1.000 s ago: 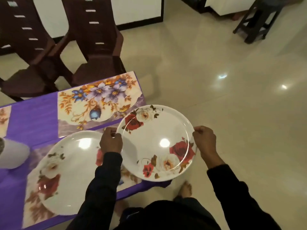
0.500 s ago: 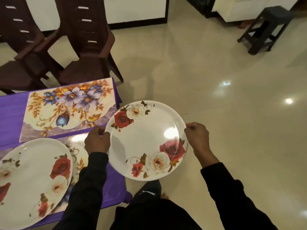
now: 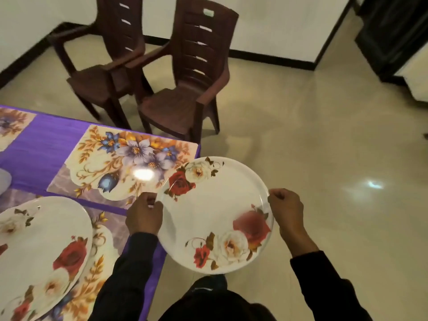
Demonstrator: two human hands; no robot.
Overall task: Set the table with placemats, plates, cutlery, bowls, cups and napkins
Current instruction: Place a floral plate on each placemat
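The table (image 3: 46, 144) had a purple cloth on it, and two brown chairs (image 3: 185, 93) stood past its far edge. A flowery placemat (image 3: 120, 163) lay at the far right corner of the table with nothing on it. Another placemat (image 3: 102, 269) lay at the near right corner, and a white plate with roses (image 3: 41, 251) sat on top of it. A second rose plate (image 3: 215, 216) was up in the air (mostly out past the table's right edge, over the floor). The left hand (image 3: 143, 216) held its left rim with curled fingers. The right hand (image 3: 287, 209) held its right rim the same way.
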